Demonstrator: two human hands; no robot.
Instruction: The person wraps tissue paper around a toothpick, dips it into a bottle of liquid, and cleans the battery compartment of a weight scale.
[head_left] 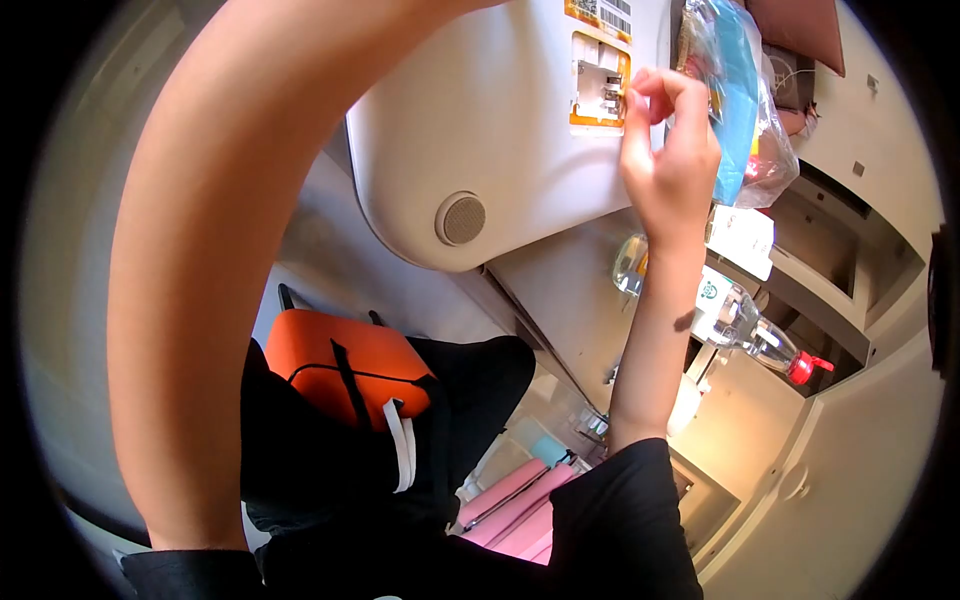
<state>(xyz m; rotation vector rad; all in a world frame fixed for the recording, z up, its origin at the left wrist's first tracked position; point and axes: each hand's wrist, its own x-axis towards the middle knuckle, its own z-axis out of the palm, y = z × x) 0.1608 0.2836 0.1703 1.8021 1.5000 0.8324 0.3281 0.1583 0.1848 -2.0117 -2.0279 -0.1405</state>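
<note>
A white round-cornered device (530, 170), which looks like an upturned bathroom scale, lies in front of me with a round grey foot pad (461, 219). Near its right side is a small square battery compartment (592, 80) with an orange-brown edge and metal contacts inside. My right hand (672, 150) is at the right edge of this compartment, thumb and forefinger pinched together. Whatever is between those fingertips is too small to make out. My left forearm (200, 260) reaches up across the left side, its hand beyond the top of the view.
An orange case (345, 362) with black cords rests on my lap. To the right are a clear bottle with a red cap (803, 367), a white box (741, 240) and a blue plastic bag (737, 95). Pink items (515, 510) lie below, beside open shelving (815, 240).
</note>
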